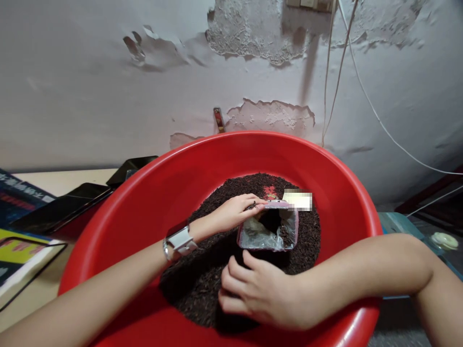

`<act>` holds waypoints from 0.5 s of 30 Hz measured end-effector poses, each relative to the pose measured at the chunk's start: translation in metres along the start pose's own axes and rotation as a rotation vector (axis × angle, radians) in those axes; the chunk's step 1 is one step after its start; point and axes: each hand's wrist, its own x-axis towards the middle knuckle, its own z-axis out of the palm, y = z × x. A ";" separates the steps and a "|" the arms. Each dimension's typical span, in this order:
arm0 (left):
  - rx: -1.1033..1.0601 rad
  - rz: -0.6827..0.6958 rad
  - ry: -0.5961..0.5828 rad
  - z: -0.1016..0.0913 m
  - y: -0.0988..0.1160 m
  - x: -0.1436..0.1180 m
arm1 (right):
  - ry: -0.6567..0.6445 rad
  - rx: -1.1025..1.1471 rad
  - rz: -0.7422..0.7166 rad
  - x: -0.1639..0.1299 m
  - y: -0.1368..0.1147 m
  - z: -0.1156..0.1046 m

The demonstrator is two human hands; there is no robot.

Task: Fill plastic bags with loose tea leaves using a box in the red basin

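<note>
A wide red basin (119,241) holds a layer of dark, loose flakes (202,294) that look like dried tea leaves. On its side among them lies a small box (267,243) with a clear plastic lining, its mouth turned toward me and some dark flakes inside. My left hand (248,212), with a silver watch on the wrist, grips the box's upper edge at its left corner. Just below the mouth, my right hand (258,291) hovers low over the flakes, fingers loosely curled and a little apart. Its palm is hidden, and I see nothing held in it.
Black open containers (79,202) and printed books or packages (21,250) lie on a pale table left of the basin. Behind stands a wall (173,86) with peeling paint and hanging white cables (361,91). A blue surface (401,224) shows at right.
</note>
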 end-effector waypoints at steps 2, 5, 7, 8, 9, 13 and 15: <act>0.005 0.002 -0.010 -0.001 0.000 -0.001 | 0.014 0.099 -0.064 -0.002 -0.005 0.008; 0.006 0.016 -0.016 0.000 -0.001 -0.001 | -0.131 0.210 -0.114 0.002 -0.004 0.027; 0.001 0.003 -0.019 0.001 -0.003 -0.001 | -0.252 0.265 -0.131 0.007 0.002 0.038; -0.004 -0.016 -0.027 0.001 -0.004 -0.001 | -0.293 0.298 -0.136 0.010 0.005 0.042; -0.010 -0.037 -0.041 0.000 -0.005 -0.001 | -0.316 0.329 -0.138 0.013 0.008 0.045; -0.006 -0.055 -0.156 -0.008 -0.004 -0.004 | -0.338 0.405 -0.115 0.021 0.013 0.047; 0.010 -0.036 -0.260 -0.016 -0.001 -0.006 | -0.330 0.404 -0.116 0.022 0.014 0.045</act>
